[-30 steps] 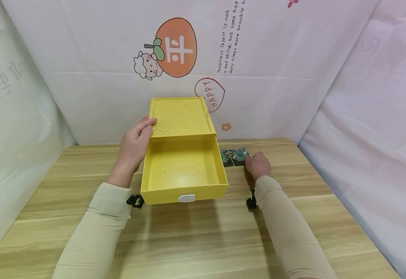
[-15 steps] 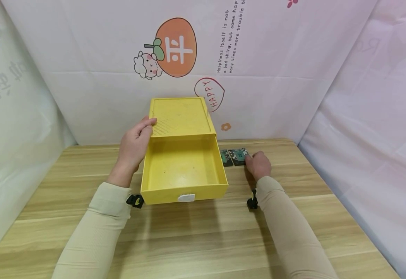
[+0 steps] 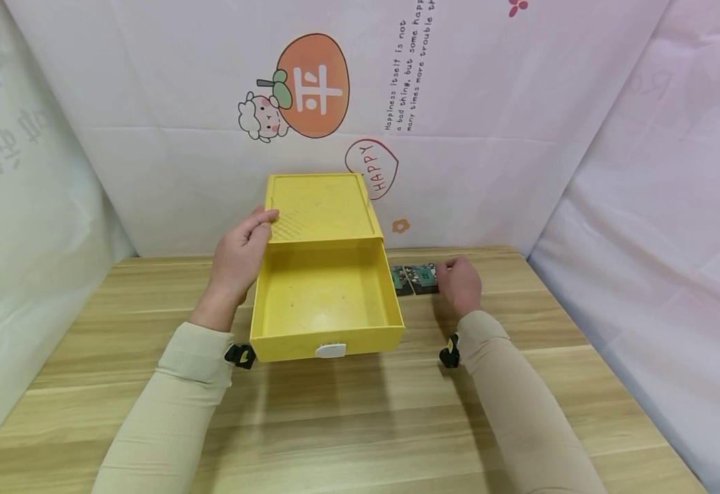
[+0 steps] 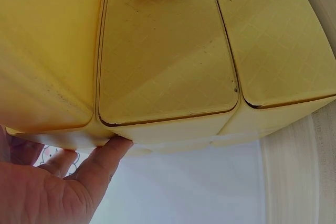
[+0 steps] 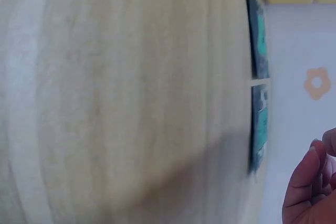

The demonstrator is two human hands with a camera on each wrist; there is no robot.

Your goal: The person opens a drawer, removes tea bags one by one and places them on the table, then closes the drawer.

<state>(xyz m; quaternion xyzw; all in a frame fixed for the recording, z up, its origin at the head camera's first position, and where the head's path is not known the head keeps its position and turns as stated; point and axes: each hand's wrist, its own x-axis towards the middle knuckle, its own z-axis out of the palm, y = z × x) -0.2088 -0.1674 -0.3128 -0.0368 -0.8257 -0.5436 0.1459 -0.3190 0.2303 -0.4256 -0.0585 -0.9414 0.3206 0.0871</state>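
A yellow drawer cabinet stands at the back middle, its top drawer pulled out toward me. My left hand grips the cabinet's upper left edge, thumb on top; the left wrist view shows its fingers on the side below two closed drawers with white pulls. Right of the cabinet lie two flat, dark rectangular pieces with green patterned tops, side by side, the left one partly hidden by the drawer. My right hand is beside the right piece. In the right wrist view its loosely curled fingers hold nothing.
The wood-grain table spreads in front of the cabinet. Printed white cloth hangs behind it, with more cloth at both sides. A black wrist camera sits under the right sleeve, another by the left cuff.
My right hand has shifted slightly up and back from the corner of the right dark piece. The left hand, the cabinet and the open drawer have stayed put.
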